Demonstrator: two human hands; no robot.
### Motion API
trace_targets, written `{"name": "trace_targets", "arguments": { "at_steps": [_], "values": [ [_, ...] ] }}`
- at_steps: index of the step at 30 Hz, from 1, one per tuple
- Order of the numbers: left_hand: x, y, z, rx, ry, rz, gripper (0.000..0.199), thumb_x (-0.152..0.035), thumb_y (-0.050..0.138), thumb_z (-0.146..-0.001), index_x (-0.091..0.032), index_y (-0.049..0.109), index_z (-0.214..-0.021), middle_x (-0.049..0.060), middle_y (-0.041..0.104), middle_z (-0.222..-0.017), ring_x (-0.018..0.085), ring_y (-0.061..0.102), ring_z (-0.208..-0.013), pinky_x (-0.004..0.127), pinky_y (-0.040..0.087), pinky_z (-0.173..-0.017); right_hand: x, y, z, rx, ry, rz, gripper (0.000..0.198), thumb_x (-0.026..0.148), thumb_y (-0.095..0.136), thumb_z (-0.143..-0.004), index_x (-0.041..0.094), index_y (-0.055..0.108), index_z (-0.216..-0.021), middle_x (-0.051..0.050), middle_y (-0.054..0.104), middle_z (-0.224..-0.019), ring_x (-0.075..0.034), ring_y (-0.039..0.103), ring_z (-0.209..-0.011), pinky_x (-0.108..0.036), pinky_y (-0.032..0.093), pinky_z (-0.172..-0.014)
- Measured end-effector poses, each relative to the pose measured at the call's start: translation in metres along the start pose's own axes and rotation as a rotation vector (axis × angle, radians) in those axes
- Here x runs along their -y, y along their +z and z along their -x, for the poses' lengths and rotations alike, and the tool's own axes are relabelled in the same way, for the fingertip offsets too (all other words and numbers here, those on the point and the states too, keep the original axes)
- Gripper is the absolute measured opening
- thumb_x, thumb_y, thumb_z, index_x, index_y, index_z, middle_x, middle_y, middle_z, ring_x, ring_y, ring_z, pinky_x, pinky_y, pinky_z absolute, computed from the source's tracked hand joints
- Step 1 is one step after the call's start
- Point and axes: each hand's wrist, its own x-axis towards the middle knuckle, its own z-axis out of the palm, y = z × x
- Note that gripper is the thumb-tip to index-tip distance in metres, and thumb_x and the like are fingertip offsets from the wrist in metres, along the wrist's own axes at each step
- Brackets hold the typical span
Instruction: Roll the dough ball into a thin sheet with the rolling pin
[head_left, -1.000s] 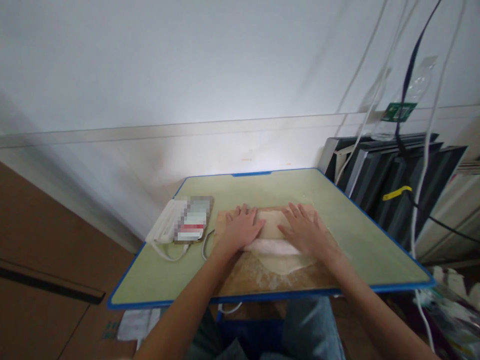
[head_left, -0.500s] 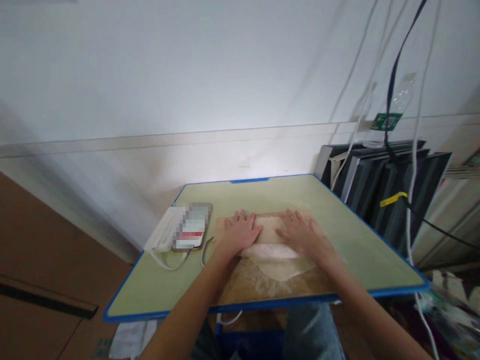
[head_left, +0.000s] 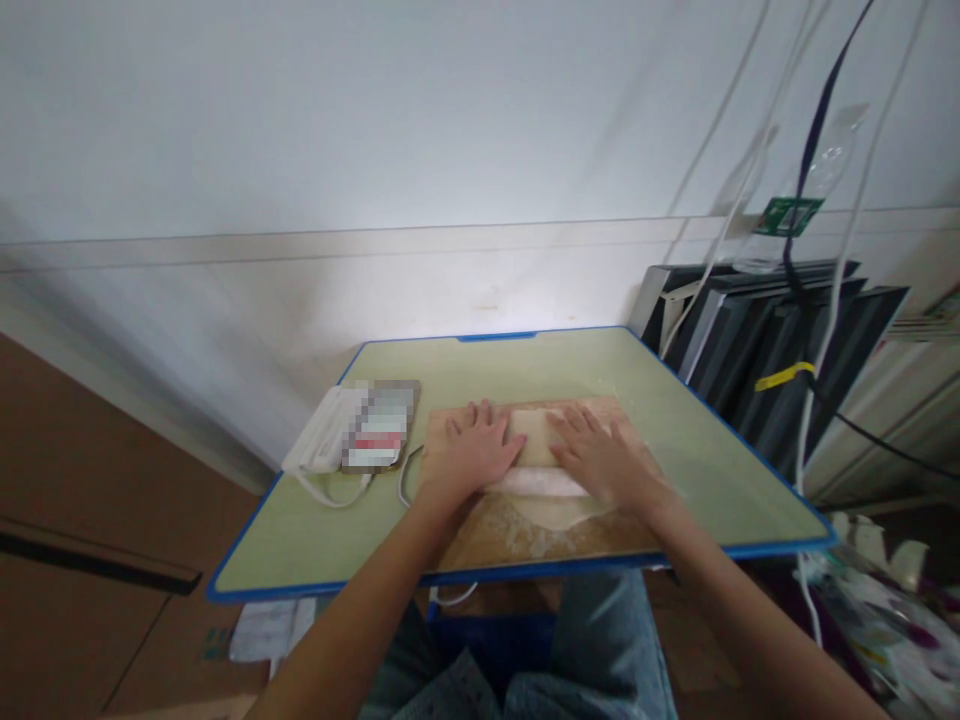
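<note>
On a floured wooden board [head_left: 480, 545] lies a thin sheet of pale dough [head_left: 532, 436]. Across the dough runs a whitish, floured rolling pin [head_left: 544, 482], both ends covered by my hands. My left hand [head_left: 480, 450] lies flat over its left part, fingers spread and pointing away from me. Over the right part rests my right hand [head_left: 600, 455], also flat with fingers apart. The pin passes beneath the palms, and neither hand is wrapped round it. Part of the sheet hangs out as a rounded flap [head_left: 562, 511] on the near side of the pin.
A blue-edged green table [head_left: 300, 560] bears the board. Left of it lie a phone [head_left: 382, 425] and a white packet [head_left: 319, 440], with a cable [head_left: 337, 503]. Dark panels [head_left: 780, 340], a plastic bottle [head_left: 795, 210] and hanging cords stand at the right, by the wall.
The view has tilted down, so the table sits higher in it. My hands and the rolling pin have shifted slightly, seemingly toward me, over the dough. Both hands stay flat.
</note>
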Motion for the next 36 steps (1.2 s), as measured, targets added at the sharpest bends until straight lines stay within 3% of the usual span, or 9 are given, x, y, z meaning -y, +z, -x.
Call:
{"name": "trace_targets", "arguments": {
  "at_steps": [3,5,12,18,22,26,32,36],
  "values": [
    [-0.006,0.001,0.029,-0.073,0.081,-0.033,0.058,-0.052,0.024,-0.093,-0.022,0.028,-0.142,0.012,0.021,-0.151,0.03,0.012,-0.139,0.057,0.012,-0.108,0.009,-0.004,0.026,-0.039,-0.015,0.01,0.049,0.023,0.023,-0.093,0.019,0.034,-0.141,-0.011,0.032,-0.147,-0.03,0.023,-0.136,-0.055,0.023,-0.105],
    [-0.008,0.001,0.039,-0.102,0.115,-0.051,0.057,-0.052,0.023,-0.094,-0.023,0.028,-0.142,0.01,0.02,-0.152,0.029,0.011,-0.14,0.056,0.008,-0.109,0.013,-0.005,0.034,-0.066,-0.01,0.022,0.05,0.022,0.022,-0.093,0.02,0.034,-0.141,-0.01,0.032,-0.147,-0.029,0.023,-0.136,-0.053,0.022,-0.106],
    [-0.001,0.0,0.008,-0.034,-0.001,-0.022,0.06,-0.049,0.026,-0.093,-0.014,0.027,-0.143,0.018,0.025,-0.148,0.036,0.023,-0.136,0.058,0.029,-0.101,0.003,0.001,0.009,-0.036,-0.034,0.06,0.05,0.024,0.022,-0.093,0.012,0.036,-0.14,-0.018,0.038,-0.143,-0.036,0.03,-0.132,-0.059,0.032,-0.098],
    [-0.006,0.003,0.028,-0.059,0.058,-0.019,0.06,-0.052,0.026,-0.092,-0.021,0.025,-0.144,0.011,0.018,-0.152,0.03,0.009,-0.14,0.056,0.008,-0.109,0.002,-0.001,0.025,0.028,-0.113,0.031,0.05,0.027,0.021,-0.094,0.02,0.031,-0.142,-0.01,0.03,-0.148,-0.031,0.021,-0.136,-0.055,0.027,-0.103],
    [0.0,0.005,0.008,0.003,0.013,0.014,0.062,-0.052,0.027,-0.091,-0.017,0.025,-0.143,0.016,0.022,-0.15,0.034,0.019,-0.138,0.059,0.022,-0.104,-0.003,0.001,0.007,0.068,-0.088,0.014,0.051,0.029,0.021,-0.094,0.017,0.03,-0.143,-0.016,0.031,-0.147,-0.035,0.025,-0.135,-0.061,0.03,-0.098],
    [0.007,0.005,-0.015,0.003,-0.056,0.03,0.06,-0.047,0.027,-0.092,-0.015,0.026,-0.142,0.021,0.023,-0.149,0.036,0.019,-0.137,0.059,0.025,-0.102,-0.006,0.002,-0.009,0.099,-0.057,0.006,0.051,0.03,0.023,-0.093,0.014,0.035,-0.14,-0.021,0.033,-0.144,-0.037,0.029,-0.132,-0.062,0.035,-0.093],
    [0.002,0.007,0.009,-0.041,0.019,0.031,0.06,-0.05,0.025,-0.093,-0.016,0.026,-0.143,0.017,0.022,-0.15,0.033,0.014,-0.139,0.056,0.017,-0.106,0.001,-0.002,0.013,0.069,-0.051,-0.014,0.052,0.033,0.021,-0.094,0.018,0.029,-0.143,-0.014,0.026,-0.149,-0.034,0.016,-0.137,-0.06,0.019,-0.104],
    [0.002,0.007,0.011,-0.028,0.024,0.043,0.06,-0.051,0.026,-0.093,-0.016,0.029,-0.141,0.018,0.024,-0.149,0.035,0.02,-0.137,0.058,0.021,-0.104,-0.001,-0.003,0.013,0.077,-0.05,-0.049,0.052,0.035,0.021,-0.095,0.018,0.03,-0.143,-0.012,0.028,-0.149,-0.032,0.018,-0.137,-0.056,0.023,-0.104]
  ]
}}
